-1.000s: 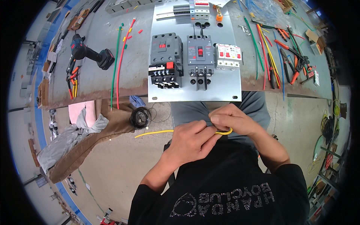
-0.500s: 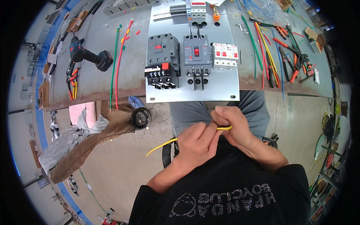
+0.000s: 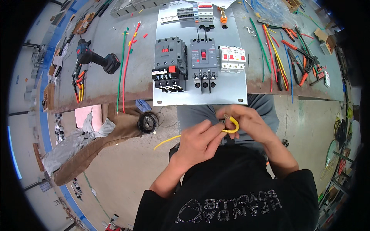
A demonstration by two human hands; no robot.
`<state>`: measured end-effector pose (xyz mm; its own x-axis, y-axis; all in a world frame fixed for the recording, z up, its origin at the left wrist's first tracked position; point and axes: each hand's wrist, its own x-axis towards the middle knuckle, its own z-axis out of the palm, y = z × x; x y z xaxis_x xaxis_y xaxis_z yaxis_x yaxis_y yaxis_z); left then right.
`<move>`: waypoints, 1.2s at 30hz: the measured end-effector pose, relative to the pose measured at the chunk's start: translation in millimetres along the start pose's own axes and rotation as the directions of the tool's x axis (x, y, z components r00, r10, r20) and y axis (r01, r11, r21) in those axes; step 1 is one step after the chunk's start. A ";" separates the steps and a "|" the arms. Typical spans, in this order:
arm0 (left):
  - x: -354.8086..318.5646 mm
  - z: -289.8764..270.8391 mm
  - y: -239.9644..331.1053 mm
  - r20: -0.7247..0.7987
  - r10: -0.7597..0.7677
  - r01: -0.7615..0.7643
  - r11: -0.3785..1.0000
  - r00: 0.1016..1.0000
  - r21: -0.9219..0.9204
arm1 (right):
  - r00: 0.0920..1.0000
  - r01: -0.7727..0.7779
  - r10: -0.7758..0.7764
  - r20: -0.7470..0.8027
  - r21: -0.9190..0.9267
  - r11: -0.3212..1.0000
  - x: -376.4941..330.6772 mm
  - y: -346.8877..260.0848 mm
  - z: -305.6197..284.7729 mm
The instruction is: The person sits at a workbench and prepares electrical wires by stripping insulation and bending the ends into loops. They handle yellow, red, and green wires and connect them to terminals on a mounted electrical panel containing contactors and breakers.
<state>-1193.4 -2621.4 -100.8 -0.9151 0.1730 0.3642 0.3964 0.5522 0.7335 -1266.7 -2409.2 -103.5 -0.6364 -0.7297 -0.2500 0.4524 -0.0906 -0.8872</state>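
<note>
My left hand (image 3: 200, 139) is closed around a yellow wire (image 3: 167, 141), whose loose tail sticks out to the left. On the other side of this hand the wire bends back in a tight hook (image 3: 236, 125), with a metal ring lug (image 3: 226, 116) on its end. My right hand (image 3: 248, 122) curls around the hooked part, fingers bent near the lug and slightly blurred. Both hands are above my lap, just in front of a metal mounting plate (image 3: 200, 98). The plate carries a contactor (image 3: 169, 54), a grey breaker (image 3: 204, 56) and white small breakers (image 3: 232, 57).
A cordless drill (image 3: 96, 59) lies left on the workbench (image 3: 142, 82), with green (image 3: 122, 73) and red wires (image 3: 129, 65) overhanging its edge. Pliers (image 3: 295, 67) and more coloured wires lie right. Below the bench, left, are a black wire coil (image 3: 147, 122) and a brown-trousered leg (image 3: 88, 154).
The wire's lug end now shows as a hook, bent back toward my left hand. My right hand has shifted slightly and uncovered it. My left hand keeps its hold.
</note>
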 end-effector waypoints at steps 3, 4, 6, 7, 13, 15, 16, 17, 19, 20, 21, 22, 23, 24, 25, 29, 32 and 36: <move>-3.3 -8.9 -0.2 0.124 0.014 -0.007 0.998 0.992 -0.057 | 0.983 0.114 -0.094 0.157 -0.124 0.986 -3.8 -19.1 -16.9; -3.8 -7.6 -1.0 0.131 0.026 -0.011 0.993 0.991 -0.116 | 0.973 0.142 -0.112 0.200 -0.144 0.979 -4.7 -21.8 -22.2; -6.5 -4.2 -1.8 0.137 0.040 -0.008 0.974 0.990 -0.226 | 0.939 0.109 -0.037 0.341 -0.195 0.975 -6.4 -27.2 -27.8; -7.6 -3.4 -1.2 0.157 0.058 -0.017 0.968 0.986 -0.251 | 0.911 0.089 0.002 0.412 -0.202 0.975 -3.7 -28.2 -29.6; -8.4 3.1 5.8 0.208 0.184 -0.099 0.927 0.961 -0.362 | 0.698 -0.213 0.105 0.708 0.066 0.975 8.0 -18.6 -37.1; -11.5 2.3 8.1 0.211 0.159 -0.075 0.931 0.965 -0.358 | 0.665 -0.228 0.147 0.732 0.012 0.974 10.2 -22.5 -37.7; -12.7 2.3 9.4 0.213 0.149 -0.065 0.932 0.966 -0.357 | 0.650 -0.234 0.167 0.741 -0.015 0.972 10.7 -23.8 -37.7; -12.7 2.3 11.0 0.216 0.150 -0.067 0.935 0.965 -0.349 | 0.662 -0.191 0.154 0.733 -0.033 0.981 10.2 -23.2 -37.8; -12.4 2.9 13.0 0.222 0.154 -0.073 0.939 0.963 -0.335 | 0.689 -0.104 0.123 0.714 -0.071 0.992 8.0 -21.9 -38.3; -13.9 3.1 12.4 0.220 0.156 -0.080 0.945 0.963 -0.317 | 0.712 -0.088 0.137 0.688 -0.106 0.990 5.6 -21.8 -37.8; -15.7 2.8 11.7 0.219 0.158 -0.088 0.950 0.963 -0.300 | 0.735 -0.073 0.149 0.661 -0.141 0.987 1.0 -22.6 -36.3; -17.5 2.3 11.1 0.218 0.160 -0.095 0.955 0.963 -0.282 | 0.758 -0.060 0.160 0.633 -0.176 0.982 -3.7 -23.7 -34.6; -18.5 1.4 11.7 0.226 0.147 -0.082 0.958 0.963 -0.274 | 0.792 -0.032 0.147 0.593 -0.199 0.979 -9.5 -23.7 -32.7; -17.8 -1.2 14.5 0.234 0.133 -0.068 0.962 0.963 -0.266 | 0.823 -0.007 0.132 0.552 -0.223 0.975 -15.2 -24.0 -30.6; -17.2 -2.8 17.4 0.242 0.119 -0.054 0.965 0.963 -0.257 | 0.852 0.017 0.116 0.510 -0.249 0.968 -20.8 -23.8 -28.5; -19.1 -7.0 28.5 0.266 0.035 0.018 0.981 0.963 -0.193 | 0.916 0.203 -0.042 0.400 -0.368 0.907 -38.6 -18.6 -22.3; -21.6 -6.8 32.8 0.254 -0.024 0.062 0.988 0.967 -0.143 | 0.946 0.226 -0.107 0.306 -0.386 0.894 -44.8 -13.1 -19.1; -24.3 -4.8 34.4 0.252 -0.063 0.093 0.990 0.966 -0.109 | 0.958 0.240 -0.148 0.247 -0.401 0.884 -50.8 -7.0 -13.8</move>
<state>-1157.1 -2610.6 -81.6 -0.9273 0.3378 0.1610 0.3152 0.4733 0.8226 -1246.2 -2362.1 -90.0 -0.5220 -0.8529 -0.0122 -0.0037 0.0166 -0.9999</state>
